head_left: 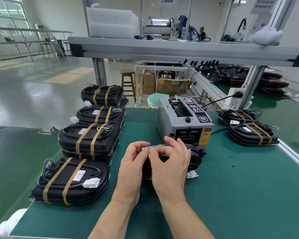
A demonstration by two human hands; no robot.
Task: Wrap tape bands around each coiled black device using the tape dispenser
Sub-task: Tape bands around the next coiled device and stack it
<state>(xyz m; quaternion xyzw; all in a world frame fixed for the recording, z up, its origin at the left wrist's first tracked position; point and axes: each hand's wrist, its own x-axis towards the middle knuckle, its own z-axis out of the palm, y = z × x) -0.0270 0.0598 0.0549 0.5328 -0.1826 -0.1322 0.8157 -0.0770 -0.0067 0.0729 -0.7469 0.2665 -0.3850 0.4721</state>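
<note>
both hands low centre, over green worktop (231, 195).
left hand (134, 167): grip closed on tape (160, 145), fingertips pinching its left end.
right hand (170, 167): thumb and forefinger pinch the same tape just beside the left fingertips; other fingers lifted and curled above it.
tape stretched level between the hands, held just above the device (194, 156).
device: black, lying on worktop under the hands, mostly hidden by them; right edge shows. white connector (192, 174) lies beside it on its near right.
left of hands: taped device (71, 181), two tan bands across it, white plug on top.
behind that, a row of three stacks (90, 140) of banded devices running away along the left edge, coloured wires showing.
dispenser (183, 118): grey box, directly behind the device, outlet facing the hands, yellow warning label on front.
right of dispenser: two more banded devices (250, 133), one behind the other.
far: wooden stool (127, 80) on the floor beyond the worktop.
</note>
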